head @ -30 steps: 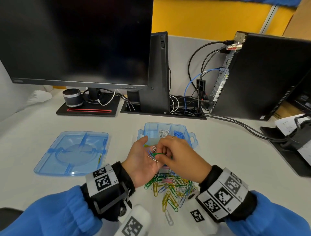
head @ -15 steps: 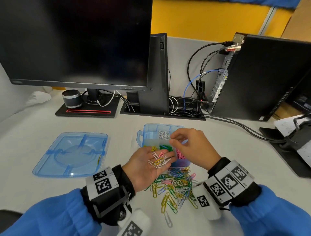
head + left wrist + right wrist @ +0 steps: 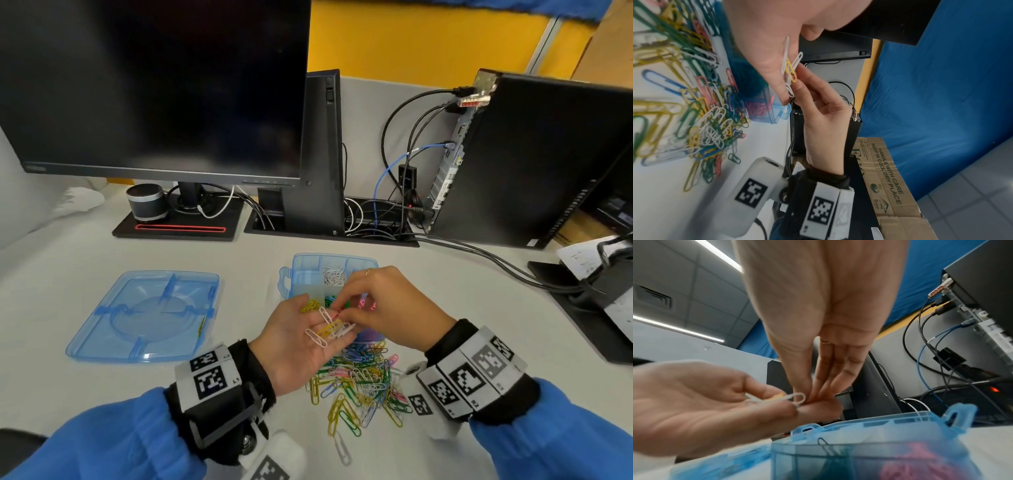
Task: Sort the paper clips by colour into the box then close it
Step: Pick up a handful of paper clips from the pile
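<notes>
Several paper clips, white ones and a yellow one [image 3: 327,330], lie across the straight fingers [image 3: 337,337] of the left hand [image 3: 301,342], which is held palm up just in front of the box. The right hand [image 3: 387,308] reaches over from the other side, its thumb and fingertips [image 3: 818,395] drawn together on the end of one white clip [image 3: 795,398] in that small bunch; the left wrist view shows the same pinch at the tips of the left fingers. Both hands hover above the table [image 3: 68,281] and do not rest on it.

Just beyond the hands stands the open blue box [image 3: 308,270], divided into compartments: white clips [image 3: 334,275] in a far one, yellow [image 3: 310,305], green and pink in nearer ones, partly hidden by the hands. On the near side, under the wrists, a loose pile of mixed clips [image 3: 359,383] is spread on the table in green, yellow, white, blue and pink. The box's lid [image 3: 144,315] lies flat well to the left, apart from the box. Behind all this are a dark monitor [image 3: 154,85], a small speaker [image 3: 145,202] on its base, and a computer tower [image 3: 548,161] with cables at the right.
</notes>
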Tool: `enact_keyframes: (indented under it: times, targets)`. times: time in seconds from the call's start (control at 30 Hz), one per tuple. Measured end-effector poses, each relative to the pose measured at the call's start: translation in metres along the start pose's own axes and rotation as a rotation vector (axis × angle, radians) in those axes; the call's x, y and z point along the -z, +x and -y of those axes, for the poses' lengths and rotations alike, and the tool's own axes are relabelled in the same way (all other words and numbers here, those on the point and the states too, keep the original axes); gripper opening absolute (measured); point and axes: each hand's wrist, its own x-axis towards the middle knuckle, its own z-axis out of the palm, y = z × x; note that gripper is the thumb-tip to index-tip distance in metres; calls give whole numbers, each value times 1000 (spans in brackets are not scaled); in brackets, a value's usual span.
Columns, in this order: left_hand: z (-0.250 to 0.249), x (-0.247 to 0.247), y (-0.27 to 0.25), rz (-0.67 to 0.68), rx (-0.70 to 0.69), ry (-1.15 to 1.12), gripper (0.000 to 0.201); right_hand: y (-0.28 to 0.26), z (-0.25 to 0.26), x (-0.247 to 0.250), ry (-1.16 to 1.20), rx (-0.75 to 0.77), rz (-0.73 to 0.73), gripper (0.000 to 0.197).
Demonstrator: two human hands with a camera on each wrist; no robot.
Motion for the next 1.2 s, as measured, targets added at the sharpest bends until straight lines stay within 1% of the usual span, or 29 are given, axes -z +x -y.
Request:
enact_keyframes:
  times: [0.07, 0.17, 0.23, 0.33, 0.4, 0.47, 0.57, 0.7, 0.77, 0.9, 0.97, 1.03, 1.13, 1.2]
  targets:
    - [7, 1, 1, 6, 57, 6, 58, -2, -2, 5, -16, -22, 93, 4]
    - [20, 2, 1, 26, 122, -9, 56, -7, -4, 15, 0, -93, 275, 2]
    - [25, 3, 1, 50, 142, -12, 54, -9, -5, 23, 16, -126, 304, 3]
    - [26, 4, 1, 65, 152, -1, 51, -10, -9, 34, 22, -169, 268, 7]
    - [25, 5, 1, 59, 153, 5, 51, -10, -13, 37, 1, -210, 202, 10]
    - [25, 6, 2, 56, 148, 15, 50, -11, -18, 37, -20, -254, 135, 9]
    - [24, 6, 2, 52, 137, 32, 49, -10, -25, 34, -19, -311, 78, 8]
    - [22, 5, 1, 52, 133, 35, 51, -9, -32, 28, -105, -353, 1, 7]
    - [19, 5, 2, 40, 124, 60, 55, -9, -31, 25, -126, -339, 0, 6]
    - [16, 6, 3, 15, 108, 49, 59, -6, -19, 17, -86, -223, -20, 8]
    - [16, 7, 4, 6, 108, 41, 60, -2, -15, 10, -69, -190, -24, 10]
    - [17, 7, 4, 2, 112, 47, 60, 6, -16, 3, -118, -201, 0, 12]
    - [16, 6, 4, -3, 113, 56, 59, 25, -16, 1, -260, -273, 51, 9]
    - [15, 6, 4, 0, 115, 58, 59, 38, -13, 0, -342, -300, 97, 11]
